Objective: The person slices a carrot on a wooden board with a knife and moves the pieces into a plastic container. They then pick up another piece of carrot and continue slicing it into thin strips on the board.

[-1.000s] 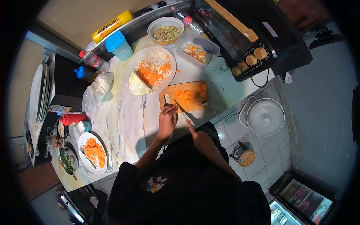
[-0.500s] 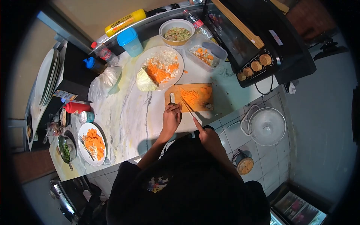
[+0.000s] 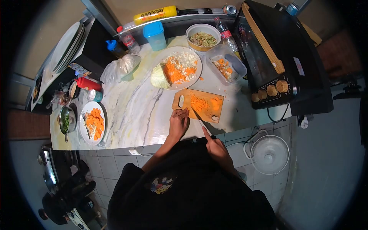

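Note:
A wooden cutting board [image 3: 185,96] lies near the counter's front edge, with carrot strips [image 3: 199,102] across its middle and carrot slices [image 3: 216,103] at its right. My right hand [image 3: 217,148] is closed round the handle of a knife [image 3: 198,118], index finger stretched along it. The blade slants over the board's front edge, its tip by the strips. At the board's front left corner, my left hand [image 3: 179,124] has its fingers bunched together beside the blade. Whatever they pinch is too small to make out.
Behind the board stands a plate [image 3: 198,74] of chopped carrot, white bits and a cabbage piece [image 3: 158,77]. A plastic container [image 3: 234,80], a bowl [image 3: 187,35] and a black oven [image 3: 306,76] are at the right. An oval plate [image 3: 82,130] of carrot slices sits left.
The view has tilted, so the counter and its things sit differently in frame. Both hands remain at the board with the knife, and the blade angle has shifted slightly.

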Demonstrator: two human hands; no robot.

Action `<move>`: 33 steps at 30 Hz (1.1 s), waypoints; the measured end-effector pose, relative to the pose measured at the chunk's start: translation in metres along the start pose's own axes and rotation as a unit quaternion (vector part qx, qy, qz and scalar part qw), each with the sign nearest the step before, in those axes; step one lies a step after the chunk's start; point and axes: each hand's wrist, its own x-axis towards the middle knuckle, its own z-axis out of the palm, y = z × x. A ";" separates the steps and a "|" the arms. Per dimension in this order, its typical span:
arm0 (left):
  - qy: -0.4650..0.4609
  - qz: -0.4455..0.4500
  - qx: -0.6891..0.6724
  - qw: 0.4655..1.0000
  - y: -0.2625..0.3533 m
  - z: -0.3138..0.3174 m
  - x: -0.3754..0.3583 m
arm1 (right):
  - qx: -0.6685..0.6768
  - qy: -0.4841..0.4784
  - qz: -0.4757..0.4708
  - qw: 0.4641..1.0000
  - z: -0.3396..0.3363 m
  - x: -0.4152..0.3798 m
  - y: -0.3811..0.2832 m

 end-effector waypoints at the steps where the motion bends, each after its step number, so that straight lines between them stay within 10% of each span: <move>1: 0.007 -0.002 0.018 1.000 0.003 0.001 -0.002 | -0.001 -0.029 0.012 0.999 -0.008 0.001 -0.002; 18: 0.097 -0.050 0.069 0.992 0.023 0.021 -0.012 | -0.053 -0.064 -0.152 0.985 -0.045 0.028 0.026; 33: 0.043 -0.008 0.129 0.991 0.028 0.017 -0.014 | -0.023 -0.147 -0.042 0.988 -0.036 0.023 0.024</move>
